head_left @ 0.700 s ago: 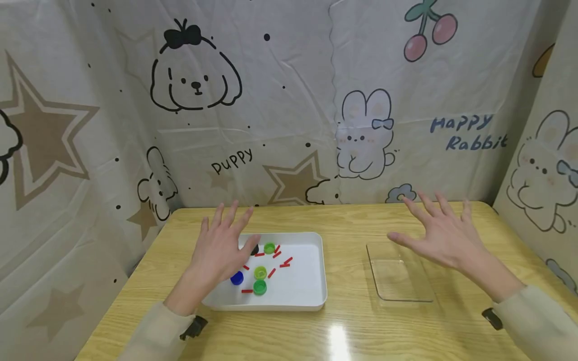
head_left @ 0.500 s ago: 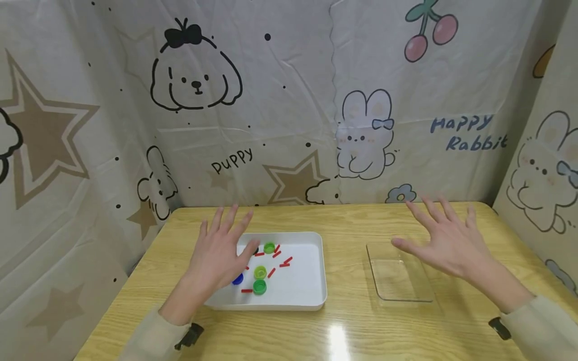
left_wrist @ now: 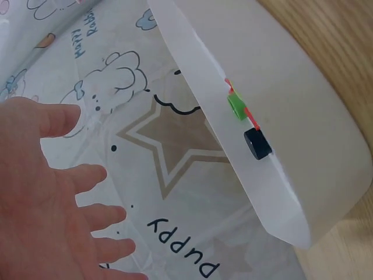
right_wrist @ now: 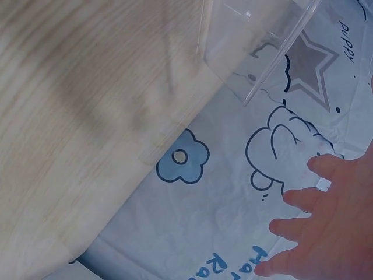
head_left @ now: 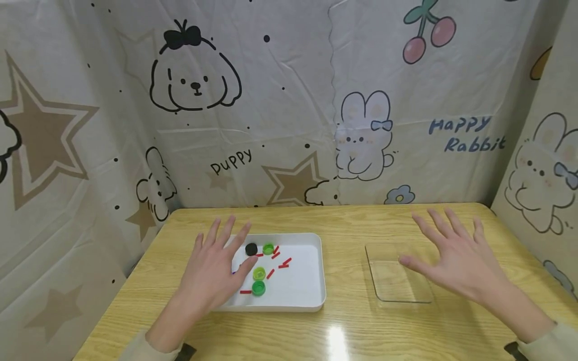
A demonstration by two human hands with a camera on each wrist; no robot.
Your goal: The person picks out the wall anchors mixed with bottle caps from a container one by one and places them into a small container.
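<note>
Before a cream cartoon-printed curtain (head_left: 307,75), on a yellow wood-grain table (head_left: 352,225), a white rectangular tray (head_left: 298,290) is sitting partly behind the hovering, wide-spread left hand (head_left: 211,271); the right hand (head_left: 467,265), equally spread, is hovering by a clear plastic box (head_left: 395,286). The tray is holding round green caps (head_left: 259,288) and thin red sticks (head_left: 270,274).

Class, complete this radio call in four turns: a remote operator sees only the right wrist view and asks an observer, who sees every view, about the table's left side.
Operator: I see the right hand and part of a clear container. Where is the left hand?
Observer: In the head view, it overlaps the left part of a white tray.
Operator: What is in that tray?
Observer: Short red sticks and small round pieces, some green and one black.
</note>
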